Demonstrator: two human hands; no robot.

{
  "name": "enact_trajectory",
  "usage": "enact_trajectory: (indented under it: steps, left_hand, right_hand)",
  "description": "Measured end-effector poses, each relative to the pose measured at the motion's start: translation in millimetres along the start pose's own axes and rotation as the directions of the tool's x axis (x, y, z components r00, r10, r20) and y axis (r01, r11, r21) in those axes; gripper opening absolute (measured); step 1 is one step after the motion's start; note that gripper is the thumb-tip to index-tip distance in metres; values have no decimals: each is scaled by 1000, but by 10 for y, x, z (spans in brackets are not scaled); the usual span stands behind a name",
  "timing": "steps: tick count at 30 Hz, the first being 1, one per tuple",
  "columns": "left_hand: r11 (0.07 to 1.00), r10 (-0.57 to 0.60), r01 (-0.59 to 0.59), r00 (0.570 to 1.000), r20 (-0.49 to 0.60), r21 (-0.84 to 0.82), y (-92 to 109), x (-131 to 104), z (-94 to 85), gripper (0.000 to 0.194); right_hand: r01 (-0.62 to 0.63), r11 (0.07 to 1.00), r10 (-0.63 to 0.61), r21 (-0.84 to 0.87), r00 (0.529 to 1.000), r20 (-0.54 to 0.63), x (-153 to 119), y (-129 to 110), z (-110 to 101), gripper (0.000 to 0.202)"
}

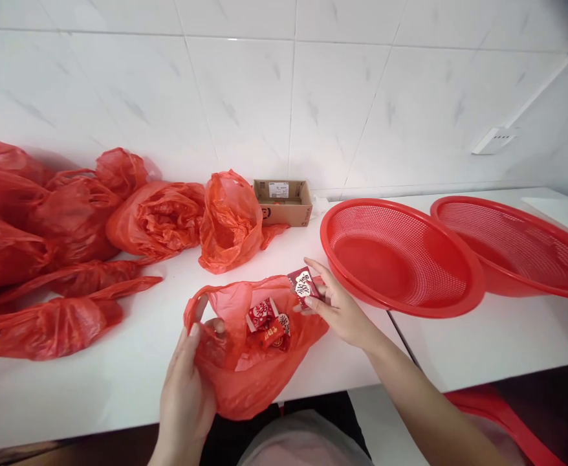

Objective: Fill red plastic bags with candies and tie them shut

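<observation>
An opened red plastic bag (250, 388) spreads over the front edge of the white table. My left hand (189, 382) grips its left rim, thumb outside and a fingertip inside the mouth. Between the fingers and thumb of my right hand (335, 304) is a small dark red packet (303, 285) with a white patch and dark lettering, held over the bag's right rim. Inside the bag lie several small red wrapped packets, among them a red-and-white packet (261, 314) and a bright red one with yellow print (272, 333).
Two red perforated plastic baskets (385, 259) stand on the right. Tied red bags (70, 213) are heaped at the left, with an open red bag (230, 223) beside a cardboard box (286, 213) near the tiled wall. A red stool (502, 414) shows below the table.
</observation>
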State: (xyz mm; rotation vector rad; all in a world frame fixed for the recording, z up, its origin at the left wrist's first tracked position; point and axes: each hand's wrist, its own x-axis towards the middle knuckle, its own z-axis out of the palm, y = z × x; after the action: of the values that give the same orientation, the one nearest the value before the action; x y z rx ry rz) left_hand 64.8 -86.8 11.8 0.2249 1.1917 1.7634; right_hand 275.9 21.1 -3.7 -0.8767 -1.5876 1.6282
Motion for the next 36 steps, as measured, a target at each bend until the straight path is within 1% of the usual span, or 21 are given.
enact_trajectory:
  steps: [2,4,6,8,10,11,13,14,16,18,19,20,22,24,26,29,31,32,34,35,36]
  left_hand:
    - [1000,-7,7,1000,-8,17,-7,8,-7,46]
    - [1000,-12,12,1000,-14,26,-13,21,-28,47]
    - [1000,-7,7,1000,-12,24,-24,31,-48,47]
    - [1000,-8,8,1000,-5,18,-33,33,-52,46]
    - [1000,-7,7,1000,-14,18,-27,24,-42,46]
    - [1000,-4,4,1000,-19,19,-14,18,-38,46]
    - [1000,25,-24,999,-39,19,31,17,-46,44]
    - [999,46,-45,998,-51,18,61,26,-62,42]
    - [997,79,-79,994,-69,12,124,65,-120,36]
    - [995,98,-98,990,-100,10,172,122,-199,30]
    - [995,103,-102,988,-113,8,186,150,-238,28]
    - [994,107,-107,986,-125,9,192,174,-273,25]
    - [993,114,-114,985,-131,7,184,199,-322,20]
    - [994,108,-110,989,-104,-17,163,194,-347,17]
    - [995,87,-91,993,-76,-48,149,177,-357,16]
    - [995,82,-85,995,-58,-55,192,176,-349,15]
    - [989,133,-134,991,-21,-57,288,193,-305,12]
    - [982,177,-177,984,9,-62,355,201,-265,10]
    - [953,294,-286,952,79,-97,514,204,-149,9]
    - [930,359,-346,927,110,-123,595,196,-78,10]
    - [903,421,-402,897,134,-150,671,185,-6,13]
  right_hand:
    - [-18,999,18,27,1000,-12,-26,11,-9,68]
    - [-23,1000,23,17,1000,-5,-41,2,14,65]
    - [-6,997,8,-74,1000,29,-53,-22,88,58]
    - [36,969,-12,-243,995,101,-64,-57,200,53]
    - [110,905,-46,-410,986,162,-69,-97,301,52]
    - [152,866,-81,-476,983,165,-68,-116,328,51]
    - [239,773,-215,-588,970,113,-62,-142,313,46]
    - [269,713,-295,-648,953,71,-63,-148,271,42]
    - [258,592,-397,-763,918,3,-85,-144,143,36]
    - [174,523,-382,-835,923,-47,-142,-119,6,34]
    - [129,522,-332,-843,941,-61,-183,-102,-50,35]
    - [94,548,-258,-831,964,-61,-228,-83,-93,35]
    - [42,642,-87,-766,996,-17,-315,-44,-139,35]
    - [-9,718,45,-696,998,34,-380,-18,-156,27]
    - [-51,740,103,-671,994,38,-412,-31,-182,17]
    - [-40,805,60,-591,998,14,-403,-189,-278,15]
    - [21,883,-58,-469,996,-63,-358,-396,-352,14]
    - [76,912,-140,-402,981,-132,-323,-517,-377,12]
    - [201,928,-286,-312,923,-256,-233,-760,-388,10]
    - [250,923,-328,-292,909,-258,-184,-869,-376,8]
    - [282,916,-348,-287,912,-215,-138,-967,-356,7]
